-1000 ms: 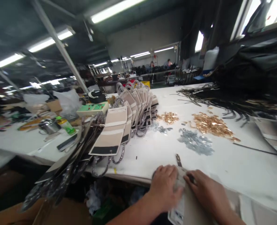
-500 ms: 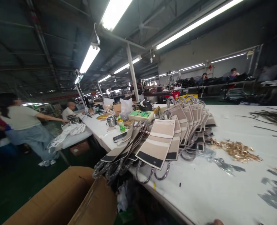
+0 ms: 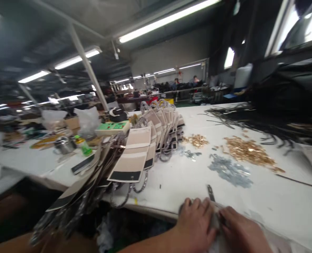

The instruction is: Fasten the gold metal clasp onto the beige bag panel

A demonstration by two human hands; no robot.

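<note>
Close to the table's front edge, my left hand (image 3: 196,221) has its fingers bent over a greyish piece (image 3: 216,223), largely covered by both hands. My right hand (image 3: 241,228) is closed at the other side of this piece, with its fingertips on something dark. A dark narrow strip (image 3: 210,193) with light spots sticks out beyond the hands. Blur hides the exact grip. To the left lies a row of beige bag panels (image 3: 134,154) with dark bands and plastic-wrapped loop handles.
Gold metal pieces (image 3: 250,153) and clear plastic bits (image 3: 229,170) lie on the white table (image 3: 182,186). Black strips (image 3: 232,116) are heaped at right. A green-topped machine (image 3: 113,127), a bottle (image 3: 84,146) and a metal mug (image 3: 64,145) stand at left.
My view has swung right, so the bag panels appear further left. Both hands have come into view at the bottom on the greyish piece; before, only a fingertip showed there.
</note>
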